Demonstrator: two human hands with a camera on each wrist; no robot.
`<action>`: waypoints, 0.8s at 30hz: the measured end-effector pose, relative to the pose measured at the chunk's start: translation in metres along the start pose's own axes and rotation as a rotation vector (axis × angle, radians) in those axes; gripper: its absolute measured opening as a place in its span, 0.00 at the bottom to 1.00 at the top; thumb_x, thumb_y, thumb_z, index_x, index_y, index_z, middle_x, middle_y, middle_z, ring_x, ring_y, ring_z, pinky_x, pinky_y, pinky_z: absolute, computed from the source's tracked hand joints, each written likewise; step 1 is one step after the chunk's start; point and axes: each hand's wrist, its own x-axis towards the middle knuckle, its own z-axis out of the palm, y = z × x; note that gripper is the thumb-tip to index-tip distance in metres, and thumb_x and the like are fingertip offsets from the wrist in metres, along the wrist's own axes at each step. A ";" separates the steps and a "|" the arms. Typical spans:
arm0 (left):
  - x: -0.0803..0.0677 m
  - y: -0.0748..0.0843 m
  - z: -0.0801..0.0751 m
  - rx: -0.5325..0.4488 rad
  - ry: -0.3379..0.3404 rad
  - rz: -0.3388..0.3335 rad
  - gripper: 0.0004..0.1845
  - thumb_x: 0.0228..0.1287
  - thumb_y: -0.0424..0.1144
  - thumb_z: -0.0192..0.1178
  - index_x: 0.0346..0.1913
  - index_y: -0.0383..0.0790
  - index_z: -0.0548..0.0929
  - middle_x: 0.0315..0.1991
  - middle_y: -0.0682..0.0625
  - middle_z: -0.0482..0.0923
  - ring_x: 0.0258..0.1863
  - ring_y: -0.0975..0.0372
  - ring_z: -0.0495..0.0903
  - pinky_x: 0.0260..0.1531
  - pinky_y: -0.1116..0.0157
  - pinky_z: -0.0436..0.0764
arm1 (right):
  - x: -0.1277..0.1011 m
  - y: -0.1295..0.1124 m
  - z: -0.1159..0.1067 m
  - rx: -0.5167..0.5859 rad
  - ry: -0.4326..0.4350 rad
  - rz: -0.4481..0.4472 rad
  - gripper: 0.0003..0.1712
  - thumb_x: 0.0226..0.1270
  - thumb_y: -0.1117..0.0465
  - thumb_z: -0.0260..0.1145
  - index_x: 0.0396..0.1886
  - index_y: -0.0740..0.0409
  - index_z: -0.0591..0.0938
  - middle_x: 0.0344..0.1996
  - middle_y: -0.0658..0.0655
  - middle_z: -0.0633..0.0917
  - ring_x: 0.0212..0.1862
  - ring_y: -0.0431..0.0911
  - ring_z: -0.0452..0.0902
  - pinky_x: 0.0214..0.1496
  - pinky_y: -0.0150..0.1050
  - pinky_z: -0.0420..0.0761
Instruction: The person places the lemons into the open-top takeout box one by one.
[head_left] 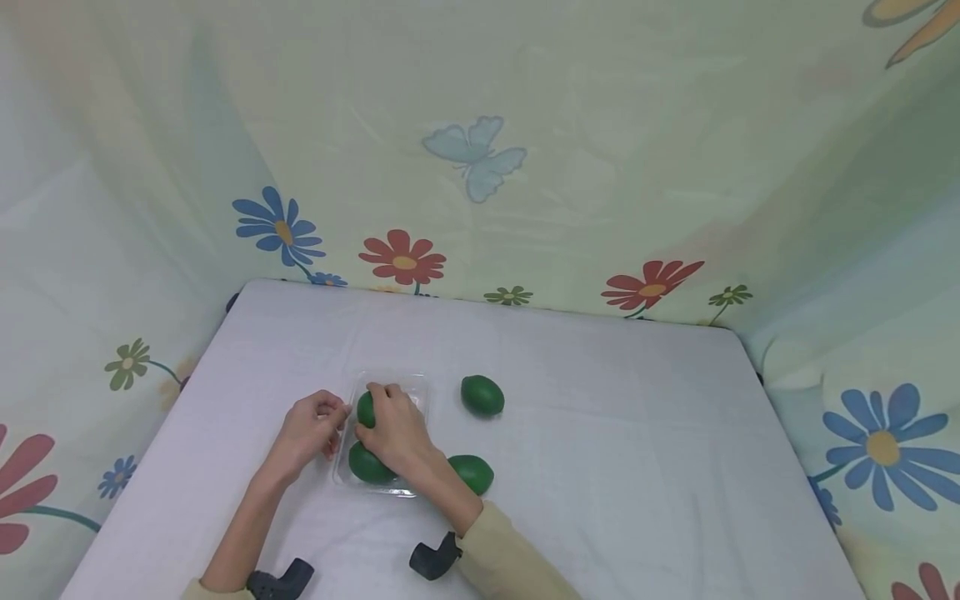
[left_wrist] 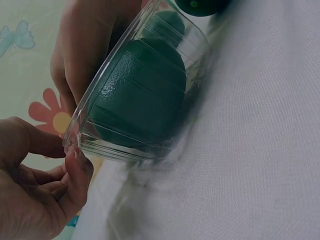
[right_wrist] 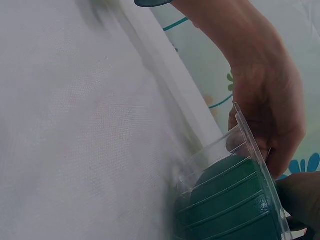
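My left hand (head_left: 306, 429) pinches the left rim of the clear plastic tray (head_left: 415, 387), low and left of centre in the head view, thumb and fingertips closed on its edge. My right hand (head_left: 397, 429) lies over the tray, fingers curled around a green lime (head_left: 365, 409) inside. A second lime (head_left: 367, 464) sits below it in the tray. Two more limes (head_left: 482, 395) rest on the white table (head_left: 600, 433) just right.
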 end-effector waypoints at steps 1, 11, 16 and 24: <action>0.000 0.000 0.000 0.002 0.000 0.002 0.13 0.75 0.36 0.58 0.50 0.26 0.76 0.30 0.44 0.79 0.18 0.61 0.75 0.17 0.66 0.80 | 0.000 0.000 0.000 -0.007 -0.002 0.000 0.35 0.67 0.54 0.74 0.70 0.59 0.74 0.61 0.63 0.80 0.57 0.52 0.82 0.54 0.42 0.87; 0.003 -0.002 0.001 0.021 0.000 0.006 0.12 0.75 0.36 0.56 0.50 0.26 0.76 0.29 0.45 0.78 0.19 0.61 0.76 0.17 0.67 0.80 | -0.002 0.001 -0.004 0.052 -0.035 0.026 0.38 0.67 0.53 0.74 0.71 0.62 0.72 0.62 0.64 0.80 0.58 0.53 0.82 0.53 0.43 0.87; 0.003 -0.002 0.001 0.022 -0.001 0.011 0.12 0.75 0.35 0.56 0.49 0.27 0.76 0.28 0.46 0.78 0.18 0.61 0.76 0.17 0.67 0.80 | -0.004 0.003 -0.007 0.104 -0.057 0.041 0.39 0.67 0.52 0.73 0.73 0.60 0.71 0.62 0.63 0.79 0.56 0.52 0.82 0.52 0.43 0.87; 0.000 0.001 0.000 0.018 0.001 0.009 0.12 0.75 0.36 0.56 0.49 0.26 0.77 0.29 0.44 0.79 0.18 0.61 0.76 0.18 0.68 0.79 | -0.013 0.005 -0.021 0.120 -0.045 0.033 0.37 0.68 0.51 0.72 0.73 0.59 0.72 0.63 0.63 0.79 0.59 0.54 0.82 0.56 0.48 0.86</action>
